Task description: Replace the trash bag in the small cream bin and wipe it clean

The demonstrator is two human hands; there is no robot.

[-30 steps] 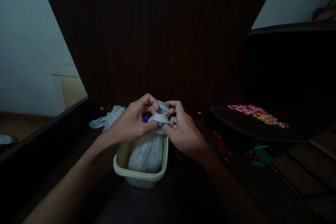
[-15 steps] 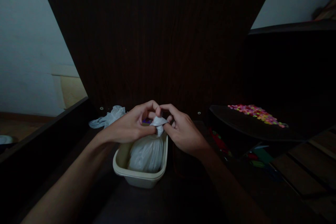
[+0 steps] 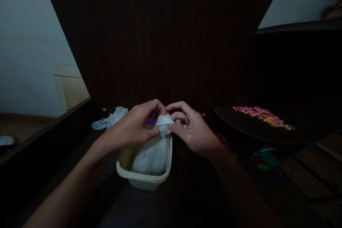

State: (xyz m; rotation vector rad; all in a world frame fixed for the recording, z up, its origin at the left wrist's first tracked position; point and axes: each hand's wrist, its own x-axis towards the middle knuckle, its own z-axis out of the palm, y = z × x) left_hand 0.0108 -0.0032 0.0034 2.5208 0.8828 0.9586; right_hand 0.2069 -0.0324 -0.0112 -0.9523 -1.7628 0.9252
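Note:
A white plastic bag (image 3: 151, 156) sits bunched inside a cream tub (image 3: 143, 179) on a dark surface in dim light. My left hand (image 3: 132, 128) pinches the gathered top of the bag from the left, fingers curled. My right hand (image 3: 192, 130) grips the same bunched top from the right, fingers closed around it. A small purple thing (image 3: 149, 121) shows just behind my left fingers; what it is stays unclear.
Another crumpled white bag (image 3: 109, 119) lies at the back left. A dark tray (image 3: 256, 128) with several small coloured pieces (image 3: 263, 115) stands to the right. A tall dark wooden panel (image 3: 171, 35) rises straight ahead. Dim coloured items (image 3: 260, 160) lie lower right.
Both hands have kept working the bag's top, bunching it tighter. They sit slightly higher and to the right now, and the loose flap seen at first is gathered in.

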